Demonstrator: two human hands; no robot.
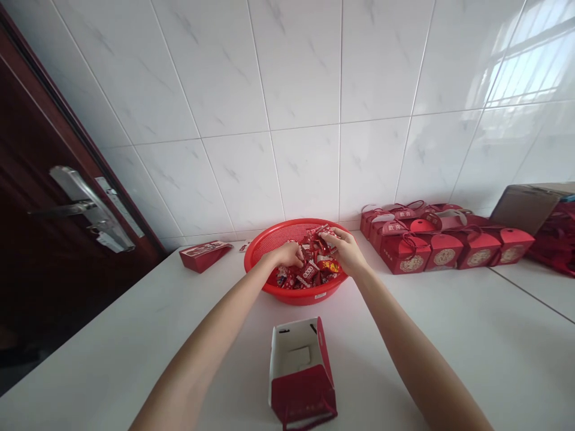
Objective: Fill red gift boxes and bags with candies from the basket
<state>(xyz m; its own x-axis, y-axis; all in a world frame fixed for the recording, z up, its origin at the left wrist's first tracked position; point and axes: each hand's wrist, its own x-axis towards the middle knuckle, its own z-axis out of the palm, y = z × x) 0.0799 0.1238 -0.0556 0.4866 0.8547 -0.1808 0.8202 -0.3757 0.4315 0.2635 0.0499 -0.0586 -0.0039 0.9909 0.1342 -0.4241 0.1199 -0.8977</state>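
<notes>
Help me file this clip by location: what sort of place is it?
Probably an indoor room, perhaps in a home, though that isn't certain: a white tiled wall, a dark red-brown door with a metal handle, and a white tabletop.

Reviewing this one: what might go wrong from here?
The right hand pinches wrapped candies close to the rim of the red basket, so one might slip over the side. The open box stands between the two forearms, so a sleeveless arm drawn back could knock it.
</notes>
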